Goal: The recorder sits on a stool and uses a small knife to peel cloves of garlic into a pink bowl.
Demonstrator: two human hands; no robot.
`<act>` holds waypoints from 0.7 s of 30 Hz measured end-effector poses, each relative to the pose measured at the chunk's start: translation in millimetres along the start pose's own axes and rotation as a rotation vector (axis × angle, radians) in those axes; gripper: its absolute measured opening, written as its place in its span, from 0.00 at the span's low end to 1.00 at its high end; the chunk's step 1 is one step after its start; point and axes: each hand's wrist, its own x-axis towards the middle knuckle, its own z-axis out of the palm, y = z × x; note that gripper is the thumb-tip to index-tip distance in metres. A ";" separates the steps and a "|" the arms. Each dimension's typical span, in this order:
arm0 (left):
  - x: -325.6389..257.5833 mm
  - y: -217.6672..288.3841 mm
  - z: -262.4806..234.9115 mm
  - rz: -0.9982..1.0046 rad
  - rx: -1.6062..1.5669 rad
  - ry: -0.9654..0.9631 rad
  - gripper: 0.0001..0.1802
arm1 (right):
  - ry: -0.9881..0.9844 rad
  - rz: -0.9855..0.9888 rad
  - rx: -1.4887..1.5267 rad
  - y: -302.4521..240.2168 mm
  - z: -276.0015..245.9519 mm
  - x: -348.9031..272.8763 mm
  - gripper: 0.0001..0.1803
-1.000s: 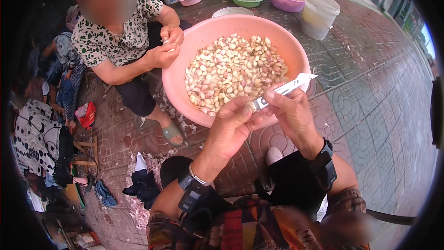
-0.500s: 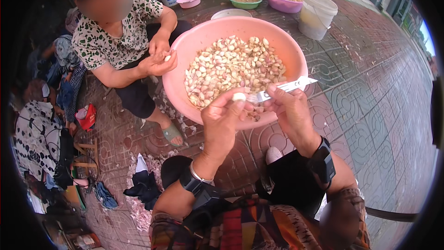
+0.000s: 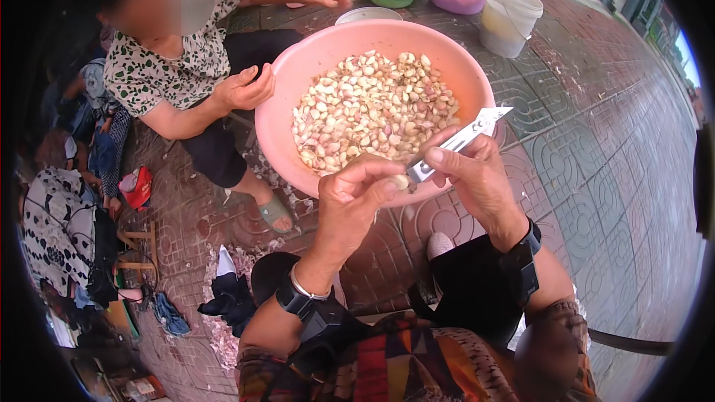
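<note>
Over the near rim of a large pink basin [image 3: 279, 97], my left hand [image 3: 354, 193] pinches a pale garlic clove [image 3: 402, 182] between thumb and fingers. My right hand [image 3: 477, 175] grips a white-handled knife [image 3: 456, 145], its pointed end up and to the right. The handle's lower end is close beside the clove; whether they touch I cannot tell. Many garlic cloves [image 3: 365, 104], some with pinkish skin, lie in the basin below my hands.
Across the basin at left sits a person in a leaf-print top [image 3: 171, 67], one hand at the rim. Behind stand a green basin [image 3: 392, 1], a purple basin [image 3: 454, 4] and a white bucket [image 3: 509, 22]. Dark cloth [image 3: 229, 299] lies on peelings at lower left; others sit at far left.
My hands have come slightly lower, and the knife has tilted more steeply beside the clove. The other person's far arm has stretched out toward the back basins, with their hands now apart.
</note>
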 end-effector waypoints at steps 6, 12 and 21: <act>-1.9 2.9 -2.1 -0.106 -0.123 -0.050 0.06 | -0.022 0.057 0.081 2.8 -1.5 -1.1 0.07; -3.0 -0.9 -6.0 -0.072 -0.132 -0.088 0.06 | -0.047 0.190 0.192 4.0 1.6 -1.9 0.06; 0.3 -13.1 -4.0 -0.172 -0.502 -0.164 0.10 | -0.023 0.265 0.399 12.6 2.7 -0.3 0.05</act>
